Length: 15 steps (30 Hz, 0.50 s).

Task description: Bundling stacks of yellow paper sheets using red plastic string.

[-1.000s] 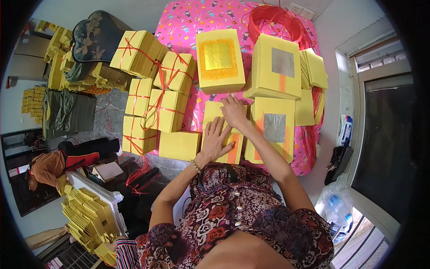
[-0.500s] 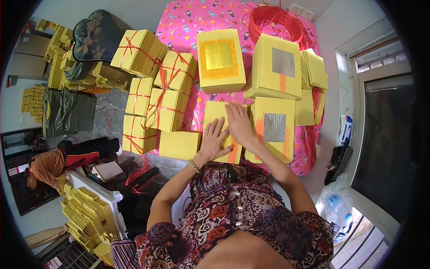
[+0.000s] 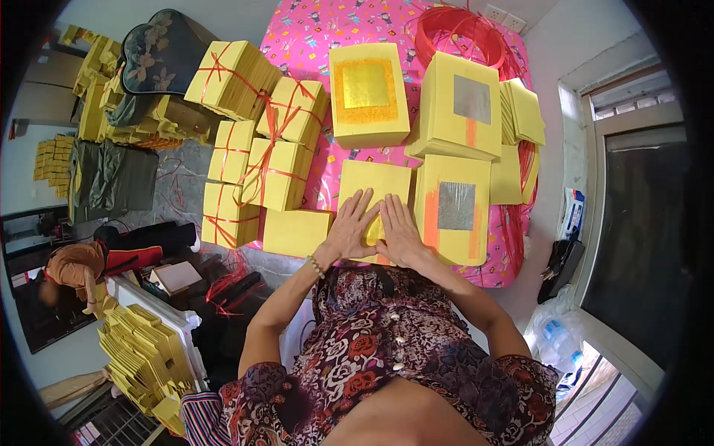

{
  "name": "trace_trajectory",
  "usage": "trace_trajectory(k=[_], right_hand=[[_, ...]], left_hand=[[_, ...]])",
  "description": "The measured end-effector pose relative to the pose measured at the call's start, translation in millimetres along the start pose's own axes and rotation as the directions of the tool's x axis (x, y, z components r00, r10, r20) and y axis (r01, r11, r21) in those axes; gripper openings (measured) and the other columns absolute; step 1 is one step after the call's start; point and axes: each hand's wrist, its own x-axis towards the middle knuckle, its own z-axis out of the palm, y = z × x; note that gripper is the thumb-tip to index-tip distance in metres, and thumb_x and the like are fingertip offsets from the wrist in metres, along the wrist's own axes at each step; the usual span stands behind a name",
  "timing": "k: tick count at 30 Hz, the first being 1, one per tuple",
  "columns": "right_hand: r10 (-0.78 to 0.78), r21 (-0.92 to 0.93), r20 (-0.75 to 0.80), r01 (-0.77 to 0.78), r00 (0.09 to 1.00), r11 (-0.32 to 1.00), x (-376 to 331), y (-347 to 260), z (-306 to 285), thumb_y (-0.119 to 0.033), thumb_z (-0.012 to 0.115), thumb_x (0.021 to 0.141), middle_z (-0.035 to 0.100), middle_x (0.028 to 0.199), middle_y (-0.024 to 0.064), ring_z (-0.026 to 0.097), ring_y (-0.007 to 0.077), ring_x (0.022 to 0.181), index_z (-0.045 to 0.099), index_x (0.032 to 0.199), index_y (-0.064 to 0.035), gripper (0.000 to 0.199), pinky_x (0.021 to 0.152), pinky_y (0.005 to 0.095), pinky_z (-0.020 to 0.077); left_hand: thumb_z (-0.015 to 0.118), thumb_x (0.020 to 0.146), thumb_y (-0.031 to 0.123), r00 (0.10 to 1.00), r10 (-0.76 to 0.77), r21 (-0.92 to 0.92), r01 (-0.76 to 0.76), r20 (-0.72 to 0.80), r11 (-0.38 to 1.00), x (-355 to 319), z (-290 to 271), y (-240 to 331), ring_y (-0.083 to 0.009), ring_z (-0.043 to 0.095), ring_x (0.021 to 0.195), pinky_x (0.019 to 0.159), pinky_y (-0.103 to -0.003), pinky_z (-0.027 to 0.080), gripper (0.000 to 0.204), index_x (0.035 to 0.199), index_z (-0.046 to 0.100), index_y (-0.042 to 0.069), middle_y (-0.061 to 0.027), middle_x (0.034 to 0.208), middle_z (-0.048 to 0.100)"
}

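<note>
The stack of square yellow paper sheets (image 3: 375,201) lies on the pink patterned cloth (image 3: 312,44), straight ahead of the body, its long axis running away from the person. Left hand (image 3: 349,230) and right hand (image 3: 398,232) press flat on its near end, fingers spread (equally near). Silver-foil sheets (image 3: 455,208) lie just right.

Pink patterned sheet (image 3: 327,30) had yellow paper stacks (image 3: 370,93) w/ gold & silver squares on it, tied bundles (image 3: 277,156) at left edge, red string coil (image 3: 454,33) up top.
</note>
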Motion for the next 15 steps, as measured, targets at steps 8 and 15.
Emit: trace_trajectory(k=[8,15], right_hand=[[0.016,0.032,0.008,-0.017,1.0,0.999,0.8,0.6,10.4,-0.056,0.062,0.083,0.0,0.157,0.027,-0.006,0.0383,0.147,0.005,0.149,0.0096,0.109,0.119,0.0484,-0.0007],[0.025,0.013,0.023,-0.025,0.999,1.0,2.1,-0.8,9.7,-0.059,0.06,0.083,0.0,0.157,0.0271,-0.007,0.0383,0.147,0.005,0.149,0.0097,0.11,0.119,0.0482,-0.0018]], left_hand=[[0.075,0.06,0.056,0.995,0.019,0.109,-0.029,0.095,0.994,-6.9,-16.0,-5.5,-0.0401,0.015,0.145,0.119,-0.048,0.016,0.119,0.151,0.02,0.001,-0.0255,0.155,0.017],[0.075,0.06,0.057,0.989,0.028,0.092,-0.042,0.143,0.995,-5.1,-15.4,-11.5,-0.0405,0.013,0.145,0.119,-0.048,0.015,0.121,0.152,0.018,0.002,-0.0255,0.156,0.015]])
